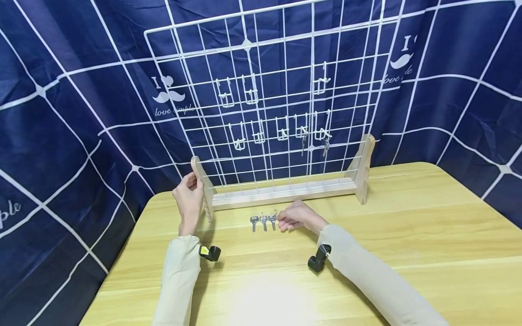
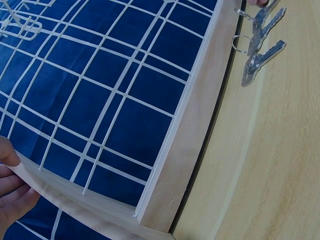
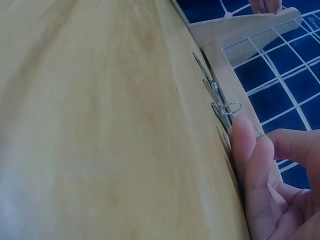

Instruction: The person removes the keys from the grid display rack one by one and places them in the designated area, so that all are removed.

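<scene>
Three silver keys with wire rings lie in a row on the table: a left key (image 1: 254, 222), a middle key (image 1: 264, 221) and a right key (image 1: 273, 221). My right hand (image 1: 298, 215) is at the right key, thumb and forefinger pinching its ring (image 3: 258, 131), mostly hidden by the fingertips. With my left hand (image 1: 189, 198) I grip the top of the wooden left side piece (image 1: 204, 185) of a rack stand, thumb on one face and fingers on the other. A white wire grid (image 1: 285, 104) stands upright in this stand.
Several white wire hooks (image 1: 239, 144) hang on the grid. Keys (image 1: 304, 144) dangle from two hooks at the lower right. The stand's base bar (image 1: 281, 194) runs behind the loose keys. A dark blue checked curtain (image 1: 81, 136) surrounds the wooden table (image 1: 408, 226).
</scene>
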The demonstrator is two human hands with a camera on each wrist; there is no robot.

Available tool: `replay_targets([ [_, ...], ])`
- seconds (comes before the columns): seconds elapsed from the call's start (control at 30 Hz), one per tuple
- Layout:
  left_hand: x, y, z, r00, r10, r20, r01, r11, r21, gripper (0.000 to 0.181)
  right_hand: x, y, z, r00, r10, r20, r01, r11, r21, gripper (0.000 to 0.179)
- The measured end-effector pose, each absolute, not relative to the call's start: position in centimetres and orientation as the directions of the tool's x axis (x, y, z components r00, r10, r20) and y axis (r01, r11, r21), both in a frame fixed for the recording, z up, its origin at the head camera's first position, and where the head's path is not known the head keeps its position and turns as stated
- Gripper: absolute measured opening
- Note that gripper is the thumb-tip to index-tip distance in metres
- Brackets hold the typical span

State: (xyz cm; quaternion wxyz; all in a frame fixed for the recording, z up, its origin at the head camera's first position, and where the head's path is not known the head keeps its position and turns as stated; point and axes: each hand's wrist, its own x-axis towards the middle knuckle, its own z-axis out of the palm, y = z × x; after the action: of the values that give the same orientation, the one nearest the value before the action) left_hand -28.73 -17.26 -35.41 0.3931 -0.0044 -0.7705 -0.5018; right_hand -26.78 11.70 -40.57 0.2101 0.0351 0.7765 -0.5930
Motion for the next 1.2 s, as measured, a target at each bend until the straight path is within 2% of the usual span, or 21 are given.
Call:
replay_targets([
  [0.33, -28.7, -17.1, -35.3, -0.694, -0.392, 0.604, 0.396, 0.493, 0.774, 0.024, -26.8, 13.2, -40.4, -0.907, -0.227, -0.355, 0.277, 0.314, -0.908, 0.018],
  [0.57, -28.6, -17.0, -35.3, -0.690, -0.394, 0.606, 0.393, 0.500, 0.772, 0.024, -26.5, 14.9, -38.0, -0.926, -0.273, -0.259, 0.193, 0.246, -0.950, 0.030],
  [0.7, -28.7, -17.1, -35.4, -0.689, -0.397, 0.607, 0.388, 0.505, 0.771, 0.024, -26.5, 15.5, -36.0, -0.959, -0.223, -0.177, 0.131, 0.206, -0.970, 0.034],
  [0.83, -28.6, -17.3, -35.7, -0.689, -0.401, 0.604, 0.377, 0.513, 0.771, 0.024, -26.4, 15.9, -33.9, -0.995, -0.099, -0.018, -0.003, 0.204, -0.979, 0.031],
  [0.97, -28.6, -17.3, -35.7, -0.687, -0.399, 0.607, 0.377, 0.519, 0.767, 0.023, -26.1, 16.1, -31.8, -0.973, 0.010, 0.230, -0.219, 0.266, -0.939, 0.024],
  [1.1, -28.7, -17.2, -35.6, -0.689, -0.402, 0.604, 0.381, 0.507, 0.773, 0.024, -25.7, 15.9, -30.0, -0.866, 0.099, 0.491, -0.415, 0.407, -0.814, 0.017],
  [1.2, -28.7, -17.1, -35.6, -0.692, -0.404, 0.599, 0.380, 0.501, 0.777, 0.024, -25.6, 15.7, -28.9, -0.752, 0.156, 0.640, -0.474, 0.546, -0.690, 0.014],
])
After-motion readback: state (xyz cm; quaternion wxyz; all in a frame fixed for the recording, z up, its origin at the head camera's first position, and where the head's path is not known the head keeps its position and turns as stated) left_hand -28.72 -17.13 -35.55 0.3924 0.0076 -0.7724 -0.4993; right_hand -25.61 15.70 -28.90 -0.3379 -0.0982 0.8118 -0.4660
